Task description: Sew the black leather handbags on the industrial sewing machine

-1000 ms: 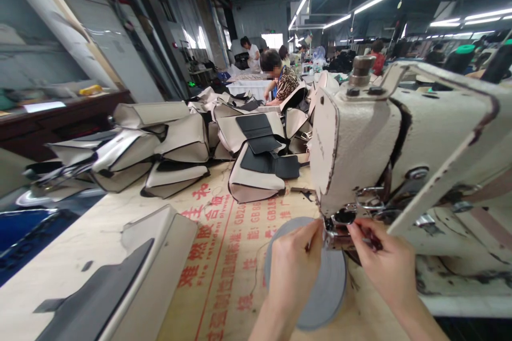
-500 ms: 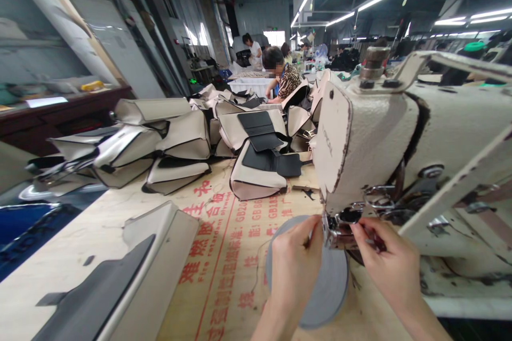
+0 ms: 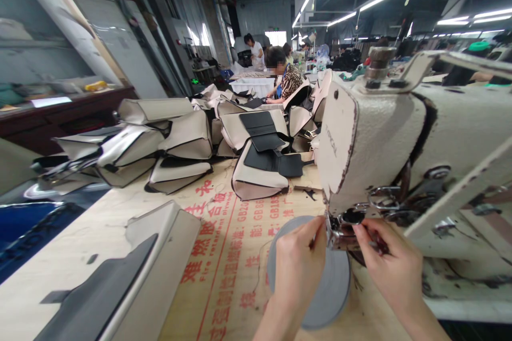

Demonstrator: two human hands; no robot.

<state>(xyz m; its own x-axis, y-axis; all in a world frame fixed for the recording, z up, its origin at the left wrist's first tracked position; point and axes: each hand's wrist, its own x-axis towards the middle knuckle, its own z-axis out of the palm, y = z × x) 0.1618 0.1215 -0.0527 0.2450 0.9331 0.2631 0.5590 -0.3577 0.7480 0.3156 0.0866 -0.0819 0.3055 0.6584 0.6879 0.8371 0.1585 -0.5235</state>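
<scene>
Pale and worn, a sewing machine (image 3: 376,133) fills the right side. My left hand (image 3: 302,256) is closed in a pinch at the left of the machine's needle area (image 3: 340,232); what its fingertips hold is too small to make out. On the other side, my right hand (image 3: 396,266) has thumb and forefinger pinched together close under the machine head, and a small dark object (image 3: 378,244) shows inside its curled fingers. Beneath my hands lies a round grey disc (image 3: 324,298), partly covered by my left hand and wrist.
A cream bag with a dark flap (image 3: 168,256) rests at the front left of the plywood tabletop (image 3: 224,256). Several cream and black bags (image 3: 184,136) are heaped behind. A blue bin (image 3: 28,229) stands at the left edge. Further back, a person (image 3: 286,77) bends over work.
The whole view has shifted slightly. Both hands keep their pinched pose at the machine, with hardly any movement relative to it.
</scene>
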